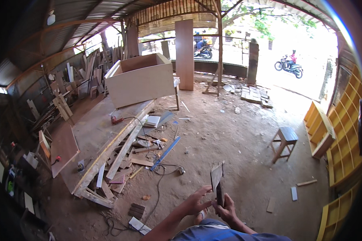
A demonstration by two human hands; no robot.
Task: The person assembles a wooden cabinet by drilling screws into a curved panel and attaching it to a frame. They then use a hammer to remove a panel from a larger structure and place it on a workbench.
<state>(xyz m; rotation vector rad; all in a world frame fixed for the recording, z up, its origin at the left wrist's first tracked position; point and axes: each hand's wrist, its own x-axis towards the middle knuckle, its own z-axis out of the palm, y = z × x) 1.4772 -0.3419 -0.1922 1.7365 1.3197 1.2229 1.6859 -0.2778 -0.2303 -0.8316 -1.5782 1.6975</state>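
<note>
In front of my body, my right hand (228, 208) is closed round the lower end of a flat, worn, grey-brown piece with a dark, narrow edge (217, 178). It stands roughly upright; its exact kind I cannot make out. Just left of it is my left hand (197, 201), its fingers stretched apart toward the piece. Whether the left fingertips touch it, I cannot tell. Both forearms come up from the lower edge, over a blue garment.
A low worktable (94, 140) on the left bears a large open wooden box (142, 86) and a red power tool (116, 119). Offcuts (145, 150) and a cable (159, 193) lie beside it. A stool (285, 138) and yellow shelving (346, 132) stand right; motorbikes are outside.
</note>
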